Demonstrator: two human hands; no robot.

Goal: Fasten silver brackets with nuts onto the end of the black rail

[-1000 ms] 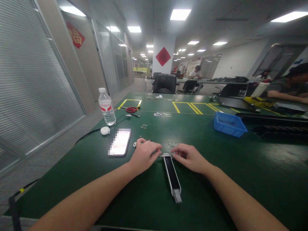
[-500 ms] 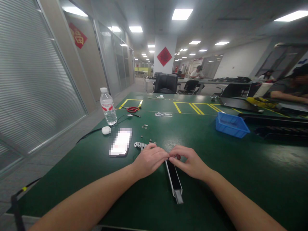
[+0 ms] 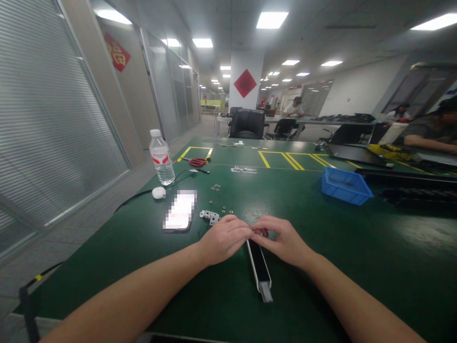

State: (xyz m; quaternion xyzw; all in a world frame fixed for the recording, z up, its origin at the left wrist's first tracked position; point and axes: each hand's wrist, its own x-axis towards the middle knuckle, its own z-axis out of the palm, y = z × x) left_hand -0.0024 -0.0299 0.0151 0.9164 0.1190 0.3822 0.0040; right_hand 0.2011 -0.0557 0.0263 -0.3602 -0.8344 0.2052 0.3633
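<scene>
A long narrow bar (image 3: 259, 262), white-edged with a black top face, lies on the green table, a grey tab (image 3: 266, 292) sticking out of its near end. At its far end my left hand (image 3: 227, 240) and my right hand (image 3: 280, 238) meet, fingertips pinched together. The fingers cover that end, and whatever they pinch is hidden. Just beyond my left hand are small perforated metal brackets (image 3: 210, 217). Several small nut-like rings (image 3: 224, 208) are scattered past them.
A phone (image 3: 180, 210), a white rounded case (image 3: 158, 193) and a water bottle (image 3: 162, 158) stand to the left. Red-handled scissors (image 3: 197, 162) lie farther back. A blue bin (image 3: 345, 186) sits at the right, near dark long parts (image 3: 410, 195). A person (image 3: 430, 126) sits at far right.
Both hands stay at the bar's far end with almost no movement. The whole view has shifted very slightly.
</scene>
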